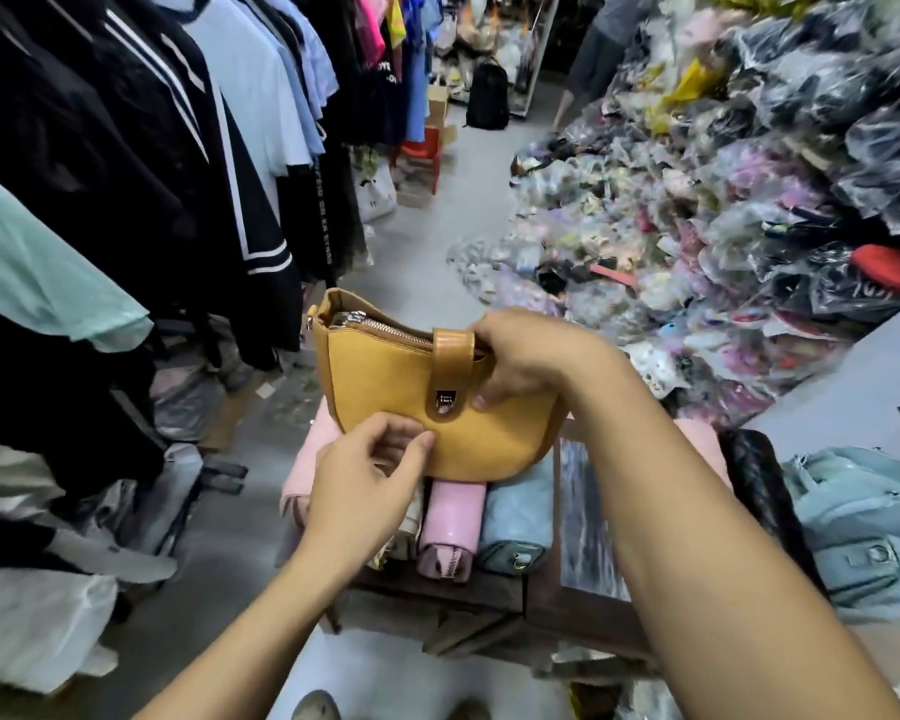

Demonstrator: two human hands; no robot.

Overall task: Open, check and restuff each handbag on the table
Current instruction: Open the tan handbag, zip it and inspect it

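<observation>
While its clasp (pixel 445 400) looks fastened, I log the yellow bag (pixel 385 392) as under check, held above the tabletop (pixel 585 511). It is upright, with mouth up, curved base down, long axis left to right and front facing me.
Right grip (pixel 526 356): curled round its top right end.
Left grip (pixel 370 475): fingers curled at its lower front, hold unclear.
Pink bag (pixel 450 517), blue bag (pixel 515 517): lying below, seemingly pending.
</observation>
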